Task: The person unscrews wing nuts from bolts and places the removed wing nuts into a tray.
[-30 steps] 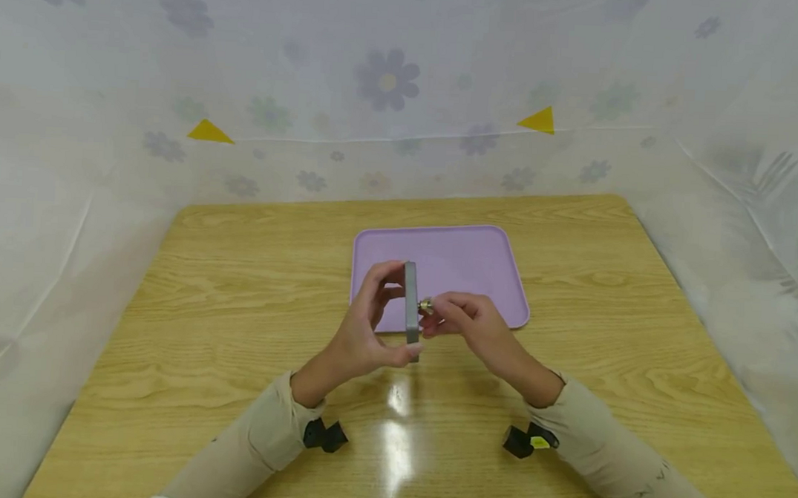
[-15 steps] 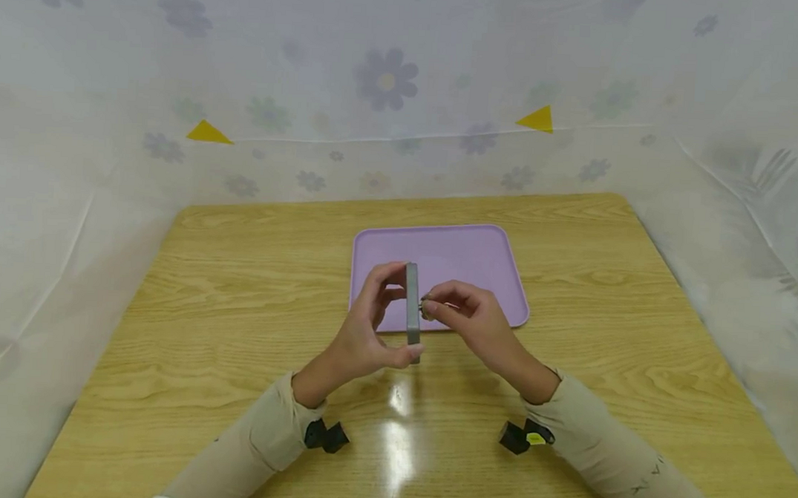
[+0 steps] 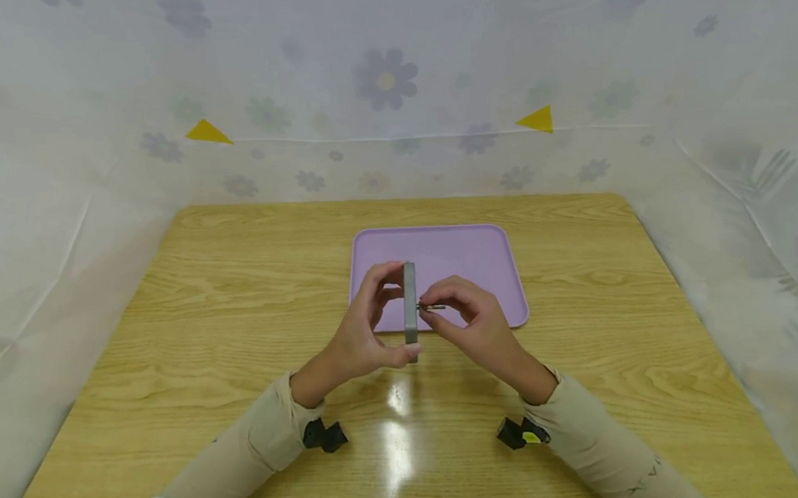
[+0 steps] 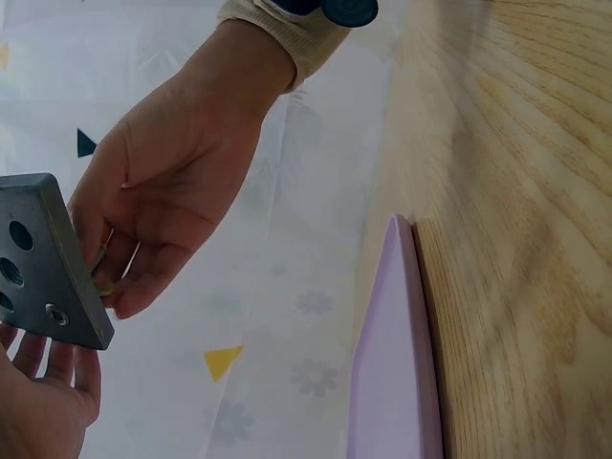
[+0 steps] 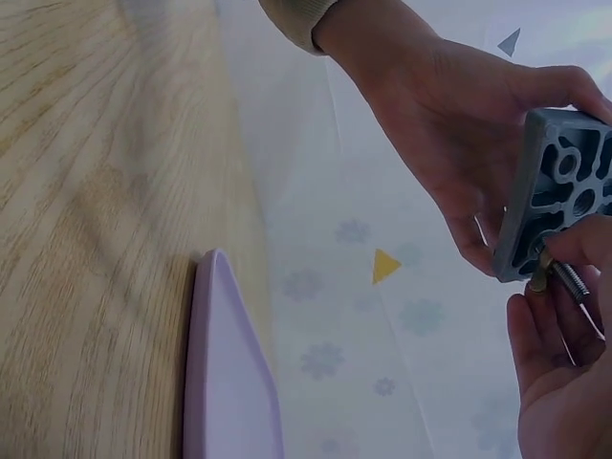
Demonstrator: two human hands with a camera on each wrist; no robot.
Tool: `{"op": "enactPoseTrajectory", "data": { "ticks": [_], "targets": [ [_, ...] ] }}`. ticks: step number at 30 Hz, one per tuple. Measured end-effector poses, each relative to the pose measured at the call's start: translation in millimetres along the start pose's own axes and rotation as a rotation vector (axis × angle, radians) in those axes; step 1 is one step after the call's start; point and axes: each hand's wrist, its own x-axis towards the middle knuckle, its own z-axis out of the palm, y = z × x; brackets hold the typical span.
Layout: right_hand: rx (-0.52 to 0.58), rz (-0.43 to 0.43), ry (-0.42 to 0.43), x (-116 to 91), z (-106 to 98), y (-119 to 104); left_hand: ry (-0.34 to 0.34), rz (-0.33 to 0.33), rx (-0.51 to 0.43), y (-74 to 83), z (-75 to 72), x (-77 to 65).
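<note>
Upright in my left hand (image 3: 362, 329) is a thick grey metal plate (image 3: 411, 301), gripped by its top and bottom edges. Its one face shows round holes in the left wrist view; the other, in the right wrist view, has ribs and recesses (image 5: 566, 164). My right hand (image 3: 479, 323) pinches a small brass-coloured wing nut (image 5: 540, 273) between thumb and fingers, right at the plate's ribbed face. A threaded bolt (image 5: 572, 283) sticks out past the wing nut, away from the plate. Fingers partly hide the nut.
Behind and below the hands, a purple tray (image 3: 433, 229) lies on the wood-grain table (image 3: 250, 287). Pale flowered cloth (image 3: 300, 66) with yellow triangles (image 3: 538, 118) hangs around the table's back and sides.
My right fingers have shifted around the wing nut and changed their pinch. More of the bolt's end now shows beyond the fingertips. My left hand and the plate stay nearly still.
</note>
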Motion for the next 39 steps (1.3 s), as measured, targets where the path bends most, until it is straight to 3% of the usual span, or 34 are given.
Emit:
{"op": "enactPoseTrajectory", "data": {
  "ticks": [6,13,16,22,32,39],
  "targets": [
    [-0.049,0.001,0.030,2,1,-12,0.014,-0.005,-0.004,0.6,-1.5,0.3],
    [-0.102,0.197,0.170,-10,-8,0,0.028,-0.004,0.007,0.9,-2.7,1.2],
    [-0.079,0.275,0.148,-12,-8,4,0.029,-0.003,0.005,0.9,-2.4,1.2],
    [0.069,0.389,0.064,-11,-5,6,0.022,-0.008,-0.006,1.6,-1.9,1.0],
    [0.067,0.436,0.083,-7,0,3,0.007,-0.012,-0.004,1.1,-0.7,-0.5],
    [0.114,0.344,0.106,-4,2,1,0.005,-0.007,-0.012,-0.4,-0.5,-1.2]
  ]
}}
